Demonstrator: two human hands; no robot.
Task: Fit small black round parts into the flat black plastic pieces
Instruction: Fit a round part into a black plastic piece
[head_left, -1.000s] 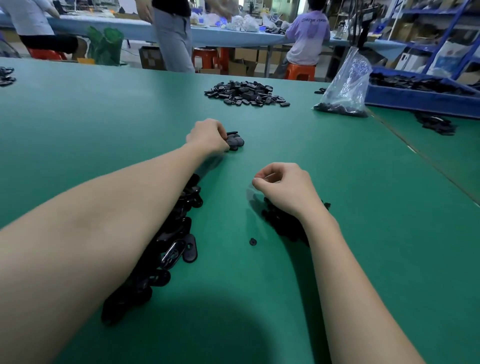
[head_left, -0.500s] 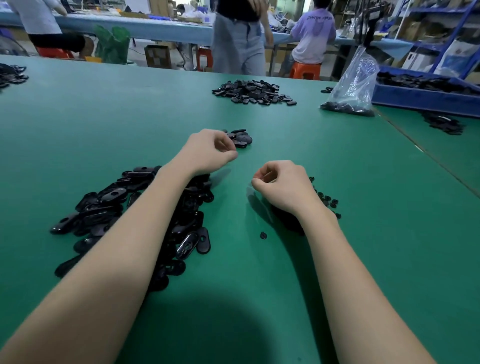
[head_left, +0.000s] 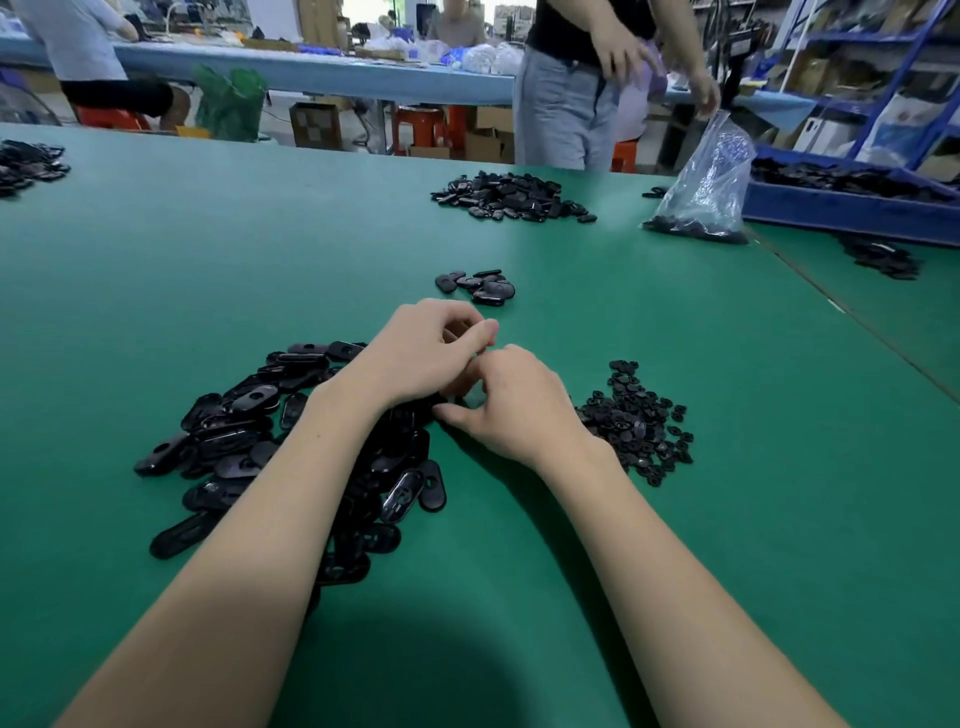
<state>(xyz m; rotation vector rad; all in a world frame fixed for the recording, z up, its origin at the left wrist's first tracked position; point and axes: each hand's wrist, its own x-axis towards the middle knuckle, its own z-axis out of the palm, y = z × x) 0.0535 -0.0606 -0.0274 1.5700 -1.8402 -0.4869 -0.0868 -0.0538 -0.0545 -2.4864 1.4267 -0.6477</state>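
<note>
A heap of flat black oval pieces (head_left: 244, 431) lies on the green table, partly under my left forearm. Right of my hands sits a heap of small black round parts (head_left: 639, 421). My left hand (head_left: 421, 353) and my right hand (head_left: 514, 405) meet fingertip to fingertip just above the heap's right edge. Both have their fingers curled inward. Whatever is between the fingers is hidden. A small group of flat black pieces (head_left: 480, 286) lies just beyond my hands.
A larger pile of black pieces (head_left: 511, 197) sits farther back. At the back right stand a clear plastic bag (head_left: 706, 187) of black parts and a blue tray (head_left: 852, 208). A person (head_left: 566, 93) stands at the table's far edge.
My left hand has drawn back from the small group of pieces towards me. My right hand has shifted left off the round parts, and the two hands now touch.
</note>
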